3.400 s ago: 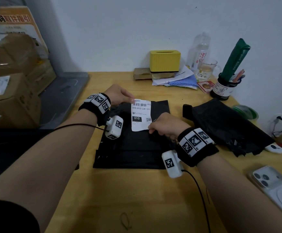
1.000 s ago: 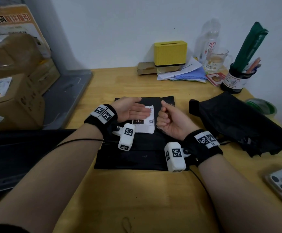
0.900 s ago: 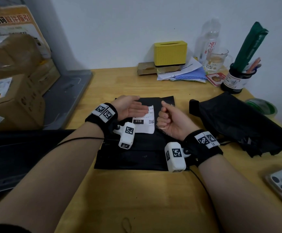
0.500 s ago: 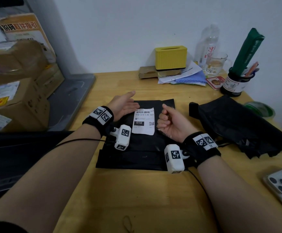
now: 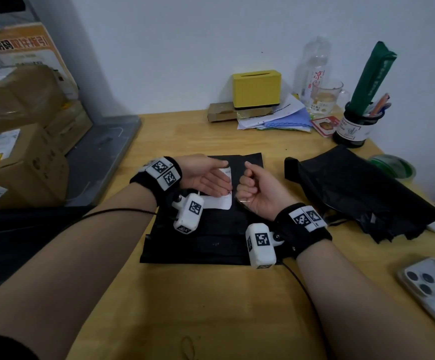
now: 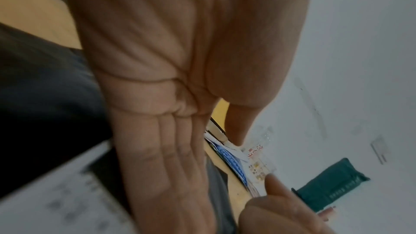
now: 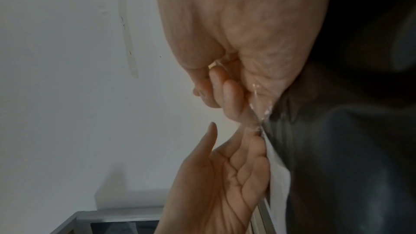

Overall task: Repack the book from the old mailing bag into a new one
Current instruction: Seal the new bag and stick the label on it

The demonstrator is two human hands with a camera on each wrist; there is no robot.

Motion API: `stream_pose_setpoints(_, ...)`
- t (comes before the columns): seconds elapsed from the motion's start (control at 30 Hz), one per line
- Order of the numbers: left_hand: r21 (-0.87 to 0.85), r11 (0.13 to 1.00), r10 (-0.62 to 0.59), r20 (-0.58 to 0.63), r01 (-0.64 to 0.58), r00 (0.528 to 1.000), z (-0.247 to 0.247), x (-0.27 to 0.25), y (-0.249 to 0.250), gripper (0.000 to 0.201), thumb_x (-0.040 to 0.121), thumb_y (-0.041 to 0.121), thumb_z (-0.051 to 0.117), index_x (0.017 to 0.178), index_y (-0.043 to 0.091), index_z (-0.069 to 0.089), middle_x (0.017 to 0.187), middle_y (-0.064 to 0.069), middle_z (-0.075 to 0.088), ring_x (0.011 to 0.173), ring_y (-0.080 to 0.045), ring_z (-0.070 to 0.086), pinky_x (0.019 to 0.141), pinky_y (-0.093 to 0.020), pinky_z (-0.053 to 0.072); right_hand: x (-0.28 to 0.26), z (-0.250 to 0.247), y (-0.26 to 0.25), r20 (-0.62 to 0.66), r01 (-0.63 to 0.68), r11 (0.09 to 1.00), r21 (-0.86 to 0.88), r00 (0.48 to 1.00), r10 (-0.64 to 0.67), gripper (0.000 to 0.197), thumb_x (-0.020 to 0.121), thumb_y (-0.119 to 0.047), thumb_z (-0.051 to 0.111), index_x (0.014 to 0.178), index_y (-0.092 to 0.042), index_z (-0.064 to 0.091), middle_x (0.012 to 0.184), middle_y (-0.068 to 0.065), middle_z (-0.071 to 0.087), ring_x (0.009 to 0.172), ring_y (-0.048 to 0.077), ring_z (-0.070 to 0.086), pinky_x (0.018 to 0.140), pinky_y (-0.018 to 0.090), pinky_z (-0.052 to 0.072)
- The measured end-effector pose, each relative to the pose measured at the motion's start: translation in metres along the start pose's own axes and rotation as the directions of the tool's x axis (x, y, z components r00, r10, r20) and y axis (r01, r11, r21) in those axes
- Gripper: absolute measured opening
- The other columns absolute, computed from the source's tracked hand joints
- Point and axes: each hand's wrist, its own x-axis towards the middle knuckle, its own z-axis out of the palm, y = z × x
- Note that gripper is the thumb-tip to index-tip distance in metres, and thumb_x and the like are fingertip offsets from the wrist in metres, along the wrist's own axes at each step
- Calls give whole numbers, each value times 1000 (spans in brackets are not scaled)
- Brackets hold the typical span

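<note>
The new black mailing bag (image 5: 211, 240) lies flat at the table's middle, with a white shipping label (image 5: 221, 202) on its upper half. My left hand (image 5: 211, 178) has straight fingers lying across the label (image 6: 56, 202), palm turned right. My right hand (image 5: 252, 185) is curled into a fist just right of the label, above the bag. In the right wrist view this hand (image 7: 225, 86) grips a crumpled scrap of clear film (image 7: 263, 106). The old black bag (image 5: 354, 190) lies crumpled to the right. The book is hidden.
A phone (image 5: 434, 289) lies at the right front. Along the back wall stand a yellow box (image 5: 256, 88), papers, a bottle, a glass and a pen cup (image 5: 354, 128). A green tape roll (image 5: 392, 166) sits behind the old bag. Cardboard boxes (image 5: 16, 152) stack at the left.
Both hands held the label over the bag at first. Since half a second ago my left hand has swept right, back over the label. The right fist has stayed put.
</note>
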Motion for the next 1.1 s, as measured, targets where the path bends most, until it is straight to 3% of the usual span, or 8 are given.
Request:
stream_pose_setpoints(0.13, -29, 997, -78, 5, 78, 997, -1, 9, 13, 53, 103, 41, 46, 119, -7, 60, 98, -22, 74, 87, -29, 74, 76, -37, 62, 1, 0, 0, 3, -6, 1000, 17, 1000, 6, 41, 105, -28, 50, 66, -16, 46, 44, -4, 33, 33, 8, 27, 35, 19, 27)
stream_pose_setpoints(0.33, -270, 962, -46, -17, 40, 999, -4, 27, 17, 38, 103, 31, 48, 127, 1, 48, 100, -26, 73, 87, -37, 73, 72, -44, 62, 2, -1, 0, -19, 6, 1000, 26, 1000, -5, 41, 105, -28, 50, 66, -16, 45, 45, -4, 32, 34, 8, 25, 36, 19, 25)
stream_pose_setpoints(0.47, -400, 911, 58, -116, -100, 992, -11, 38, 15, 34, 101, 27, 53, 122, 1, 44, 114, -32, 66, 96, -42, 71, 84, -48, 59, 2, -2, 0, -19, -3, 999, 45, 1000, 4, 40, 104, -27, 51, 66, -16, 46, 45, -4, 31, 34, 8, 25, 35, 19, 26)
stream_pose_setpoints(0.6, -418, 879, 147, -219, -229, 965, -15, 45, 12, 37, 100, 27, 56, 121, -2, 49, 118, -30, 63, 104, -38, 69, 91, -43, 56, 2, -2, 0, -9, -6, 998, 61, 1000, 7, 40, 104, -26, 51, 65, -15, 46, 46, -4, 32, 34, 8, 27, 35, 20, 28)
stream_pose_setpoints(0.73, -244, 900, 259, -367, -361, 894, -21, 47, 1, 43, 96, 21, 63, 126, -8, 51, 125, -24, 59, 104, -29, 68, 94, -33, 55, 1, -3, 0, 1, -12, 997, 70, 1000, 12, 40, 103, -26, 52, 65, -15, 47, 47, -4, 33, 35, 8, 28, 36, 20, 28)
stream_pose_setpoints(0.8, -212, 894, 306, -355, -395, 884, -22, 40, 0, 40, 96, 23, 63, 123, -5, 54, 124, -22, 62, 106, -29, 68, 95, -35, 54, 0, -3, -1, 1, -12, 997, 75, 1000, 12, 40, 103, -26, 52, 65, -16, 47, 47, -4, 33, 36, 8, 27, 36, 20, 28)
stream_pose_setpoints(0.93, -347, 836, 360, -234, -424, 903, -22, 18, 3, 30, 99, 31, 56, 108, 2, 62, 113, -19, 71, 102, -34, 71, 88, -41, 58, 0, -1, -1, -6, -14, 997, 70, 1000, 15, 40, 103, -26, 52, 65, -16, 46, 46, -4, 32, 35, 8, 26, 37, 19, 26)
stream_pose_setpoints(1.1, -295, 892, 294, -194, -341, 936, -6, 18, -19, 39, 100, 32, 56, 109, -5, 63, 108, -22, 71, 101, -29, 71, 88, -32, 58, -1, -2, -1, -17, -9, 998, 65, 1000, 10, 40, 103, -27, 52, 65, -17, 46, 48, -4, 33, 37, 8, 26, 37, 19, 26)
